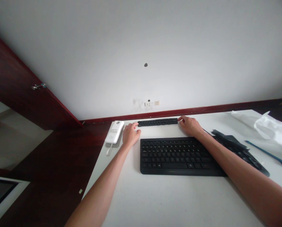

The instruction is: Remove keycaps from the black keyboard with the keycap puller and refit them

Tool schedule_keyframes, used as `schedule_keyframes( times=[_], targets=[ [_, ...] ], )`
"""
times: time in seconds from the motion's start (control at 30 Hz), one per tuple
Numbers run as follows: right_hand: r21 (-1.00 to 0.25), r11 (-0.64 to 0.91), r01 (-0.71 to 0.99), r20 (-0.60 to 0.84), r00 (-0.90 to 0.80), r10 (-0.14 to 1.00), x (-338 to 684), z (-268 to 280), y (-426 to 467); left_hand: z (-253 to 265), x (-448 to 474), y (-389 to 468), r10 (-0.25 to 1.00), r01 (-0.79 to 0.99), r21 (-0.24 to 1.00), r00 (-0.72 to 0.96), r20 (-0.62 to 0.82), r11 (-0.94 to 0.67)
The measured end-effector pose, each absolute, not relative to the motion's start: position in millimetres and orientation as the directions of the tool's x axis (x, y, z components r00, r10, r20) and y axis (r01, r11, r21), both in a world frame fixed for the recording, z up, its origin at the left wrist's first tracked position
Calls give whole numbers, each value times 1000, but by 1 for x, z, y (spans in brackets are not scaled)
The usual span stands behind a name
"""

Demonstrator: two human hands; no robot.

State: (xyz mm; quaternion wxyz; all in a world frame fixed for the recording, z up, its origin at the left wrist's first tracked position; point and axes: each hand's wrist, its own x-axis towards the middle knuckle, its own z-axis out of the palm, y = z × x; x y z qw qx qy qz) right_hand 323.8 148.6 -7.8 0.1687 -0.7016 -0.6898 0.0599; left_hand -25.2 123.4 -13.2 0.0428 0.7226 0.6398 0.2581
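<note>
A narrow black strip that looks like two rows of loose keycaps [157, 122] lies along the far part of the white table. At its left end rests my left hand [131, 134], index fingertip touching it and thumb held apart. The fingers of my right hand [189, 125] are spread and lightly bent at the strip's right end, touching it. Neither hand wraps around anything. Nearer to me lies a black keyboard [169, 157] with its keys in place, its right part hidden under my right forearm.
Left of my left hand sits a white power bank [114, 131] with a short cable. On the right are black flat pieces [233, 142], a blue pry tool [267, 153] and a white plastic bag [266, 126]. Wall sockets [152, 103] and a dark red door [20, 78] stand beyond.
</note>
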Motion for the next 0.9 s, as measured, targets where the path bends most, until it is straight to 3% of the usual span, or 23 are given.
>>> schedule_keyframes(
  times=[0.9],
  targets=[
    [-314, -14, 949, 181, 74, 981, 325, -9, 148, -11, -25, 121, 950, 900, 414, -2, 313, -135]
  ],
)
